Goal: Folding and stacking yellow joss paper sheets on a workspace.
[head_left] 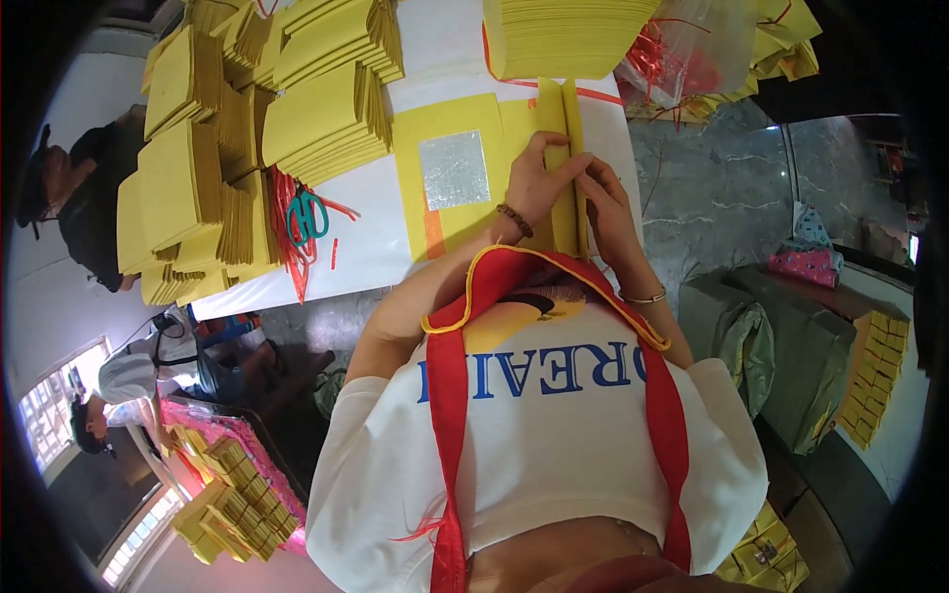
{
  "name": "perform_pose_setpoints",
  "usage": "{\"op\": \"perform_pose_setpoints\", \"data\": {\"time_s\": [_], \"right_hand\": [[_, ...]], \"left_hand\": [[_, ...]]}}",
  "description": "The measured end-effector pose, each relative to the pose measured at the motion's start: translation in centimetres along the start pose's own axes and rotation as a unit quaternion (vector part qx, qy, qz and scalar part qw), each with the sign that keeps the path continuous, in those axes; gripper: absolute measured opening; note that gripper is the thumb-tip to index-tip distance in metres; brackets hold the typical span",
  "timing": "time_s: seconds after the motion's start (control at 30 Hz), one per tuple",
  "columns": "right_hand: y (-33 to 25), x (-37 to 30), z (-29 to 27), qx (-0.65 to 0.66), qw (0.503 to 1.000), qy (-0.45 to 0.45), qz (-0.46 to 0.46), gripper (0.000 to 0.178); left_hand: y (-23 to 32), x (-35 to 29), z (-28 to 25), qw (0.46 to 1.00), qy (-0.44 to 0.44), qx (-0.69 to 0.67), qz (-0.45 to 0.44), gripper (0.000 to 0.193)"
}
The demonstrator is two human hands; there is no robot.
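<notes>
My left hand (534, 183) and my right hand (605, 203) are together at the right part of the white-covered table, closed on the raised, folded strip of a yellow paper sheet (570, 109). My left thumb reaches across the strip toward my right fingers. The strip stands lengthwise, running away from me. Left of my left hand lies a flat yellow sheet (407, 148) with a silver foil square (455, 170) and an orange band (433, 235). How this sheet joins the folded one is hidden under my left hand.
Stacks of folded yellow paper (326, 124) fill the table's left side. Green-handled scissors (307, 217) lie on red ties (287, 247). Ahead stands a thick yellow paper pile (568, 40), with a clear plastic bag (692, 49) to its right. Other people are at the left.
</notes>
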State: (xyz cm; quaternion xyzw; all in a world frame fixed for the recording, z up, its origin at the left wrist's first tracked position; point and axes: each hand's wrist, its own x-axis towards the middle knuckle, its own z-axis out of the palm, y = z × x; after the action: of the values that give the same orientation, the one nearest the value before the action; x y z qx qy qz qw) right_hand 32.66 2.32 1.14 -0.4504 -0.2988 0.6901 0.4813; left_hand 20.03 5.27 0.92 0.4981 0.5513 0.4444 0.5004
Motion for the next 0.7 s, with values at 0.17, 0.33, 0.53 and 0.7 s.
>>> {"op": "perform_pose_setpoints", "data": {"time_s": [0.17,0.33,0.53,0.7], "right_hand": [[-0.3,-0.1,0.2,-0.014,1.000,0.006,-0.004,0.036],[-0.1,-0.1,0.0,-0.017,1.000,0.008,-0.005,0.037],[-1.0,0.0,-0.5,0.002,1.000,0.014,-0.015,0.037],[-1.2,1.4,-5.3,-0.174,0.983,0.043,-0.036,0.039]], "left_hand": [[0.1,-0.1,0.0,1.000,-0.001,-0.010,0.006,0.045],[-0.2,0.1,0.0,1.000,-0.022,-0.023,0.002,0.042],[-1.3,0.1,0.1,0.989,-0.021,-0.135,-0.058,0.024],[-1.9,-0.2,-0.3,1.000,-0.015,0.015,0.014,0.026]]}}
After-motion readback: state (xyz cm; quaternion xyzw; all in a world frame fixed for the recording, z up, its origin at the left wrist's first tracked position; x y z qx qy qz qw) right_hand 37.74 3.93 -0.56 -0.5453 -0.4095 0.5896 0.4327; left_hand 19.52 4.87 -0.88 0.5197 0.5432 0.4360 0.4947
